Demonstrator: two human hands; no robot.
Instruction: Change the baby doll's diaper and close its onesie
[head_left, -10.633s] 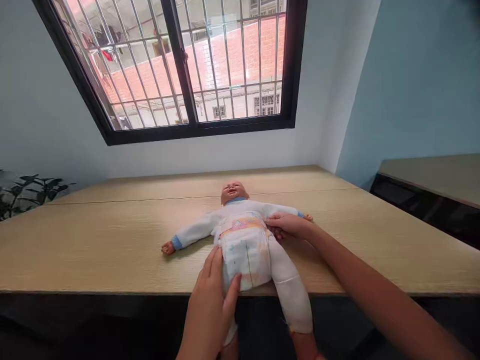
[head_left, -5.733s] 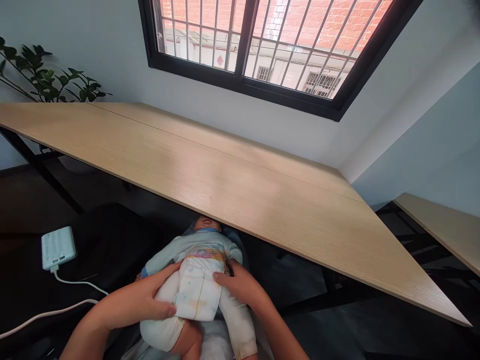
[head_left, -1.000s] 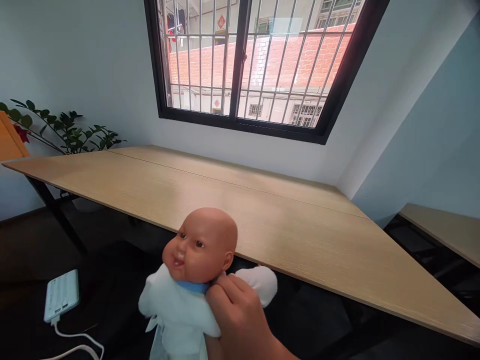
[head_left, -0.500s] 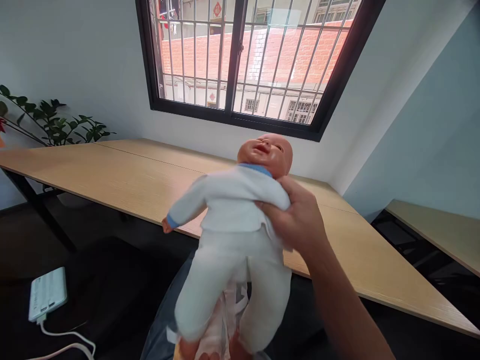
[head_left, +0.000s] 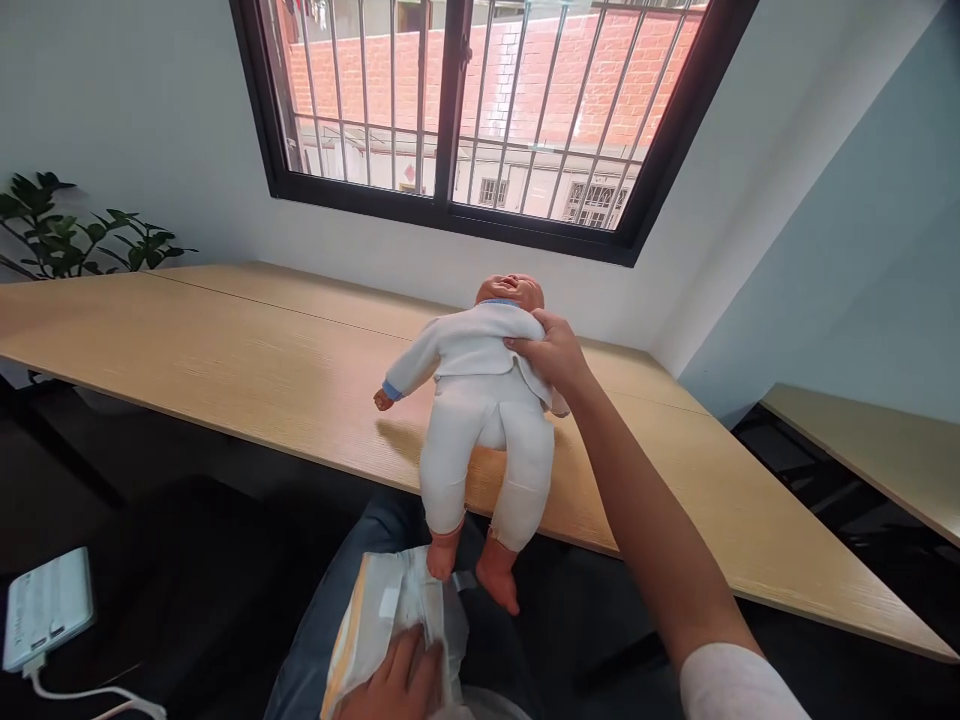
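A baby doll (head_left: 484, 410) in a white suit with blue cuffs is held face up over the wooden table (head_left: 225, 360), its legs hanging past the front edge. My right hand (head_left: 551, 355) grips the doll's suit at the chest and shoulder. My left hand (head_left: 394, 680) rests low on my lap, pressing on a crumpled white diaper (head_left: 386, 625) with an orange edge. The doll's bare feet dangle just above the diaper.
A barred window (head_left: 465, 100) fills the wall behind the table. A green plant (head_left: 67, 235) stands at the far left. A white power bank (head_left: 45, 620) with a cable lies low at the left. A second table (head_left: 862, 440) runs along the right wall.
My right hand has carried the doll forward and down toward the table, tilting it onto its back. The diaper is off the doll and now sits under my left hand on my lap.
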